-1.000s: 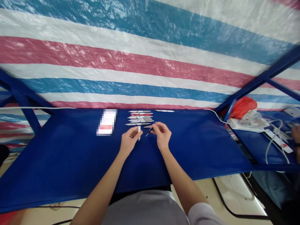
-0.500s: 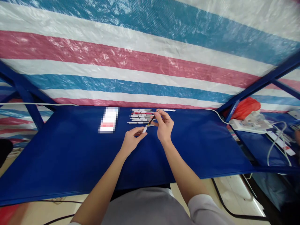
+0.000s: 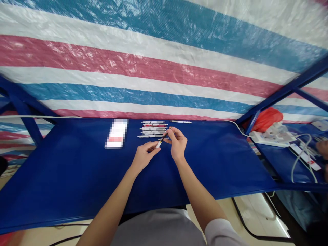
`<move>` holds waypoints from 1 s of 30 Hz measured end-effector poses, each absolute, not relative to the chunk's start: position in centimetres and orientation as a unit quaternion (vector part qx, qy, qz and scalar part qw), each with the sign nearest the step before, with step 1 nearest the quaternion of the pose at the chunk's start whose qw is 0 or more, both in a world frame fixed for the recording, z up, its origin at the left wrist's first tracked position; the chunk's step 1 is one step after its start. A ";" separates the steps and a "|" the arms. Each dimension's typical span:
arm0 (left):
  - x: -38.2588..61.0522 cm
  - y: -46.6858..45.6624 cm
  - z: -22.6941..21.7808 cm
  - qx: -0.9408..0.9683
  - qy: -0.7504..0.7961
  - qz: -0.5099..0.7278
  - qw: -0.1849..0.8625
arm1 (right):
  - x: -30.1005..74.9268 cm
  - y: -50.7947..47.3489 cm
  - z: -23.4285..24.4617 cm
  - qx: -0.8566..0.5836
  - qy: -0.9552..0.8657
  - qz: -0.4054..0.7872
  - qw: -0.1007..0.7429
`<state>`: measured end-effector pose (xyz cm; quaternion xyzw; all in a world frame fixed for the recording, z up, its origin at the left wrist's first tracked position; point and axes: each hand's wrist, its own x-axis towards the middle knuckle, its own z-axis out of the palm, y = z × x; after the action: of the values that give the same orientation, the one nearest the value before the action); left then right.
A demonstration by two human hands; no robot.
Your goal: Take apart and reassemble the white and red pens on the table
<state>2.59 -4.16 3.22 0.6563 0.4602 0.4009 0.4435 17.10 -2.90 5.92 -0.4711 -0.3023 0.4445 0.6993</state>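
My left hand (image 3: 143,156) pinches a white pen barrel (image 3: 158,144) between thumb and fingers. From the upper right, my right hand (image 3: 178,145) grips a thin dark pen refill (image 3: 164,137), its lower end at the mouth of the barrel. How deep it sits inside is too small to tell. Just behind my hands lies a row of several pens (image 3: 153,132), mostly white and grey, with a red one (image 3: 150,126) among them. Another white pen (image 3: 180,122) rests apart, beyond my right hand.
A blurred-out white sheet or card (image 3: 116,135) lies left of the pens on the blue table (image 3: 84,171). Striped plastic sheeting (image 3: 153,75) hangs behind. To the right are a white power strip (image 3: 269,139), cables, a red bag (image 3: 269,118) and another person's hand (image 3: 322,149).
My right hand has come slightly down towards my left, and less of the refill shows between my fingers and the barrel. The view has shifted a little.
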 end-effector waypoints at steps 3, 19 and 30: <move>2.5 -4.0 3.4 0.675 0.454 0.392 0.430 | 17.1 -3.3 5.2 -0.477 -0.316 0.452 0.685; 1.2 -3.7 3.0 0.695 0.480 0.388 0.368 | 17.9 -3.9 3.5 -0.557 -0.458 0.396 0.569; -0.5 -3.7 3.3 0.684 0.517 0.374 0.354 | 21.8 -3.0 2.5 -0.479 -0.852 0.004 0.213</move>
<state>-0.51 -3.67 3.30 0.6840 0.5168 0.3736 0.3543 21.79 -2.98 2.54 -0.4790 -0.8516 0.0036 0.2128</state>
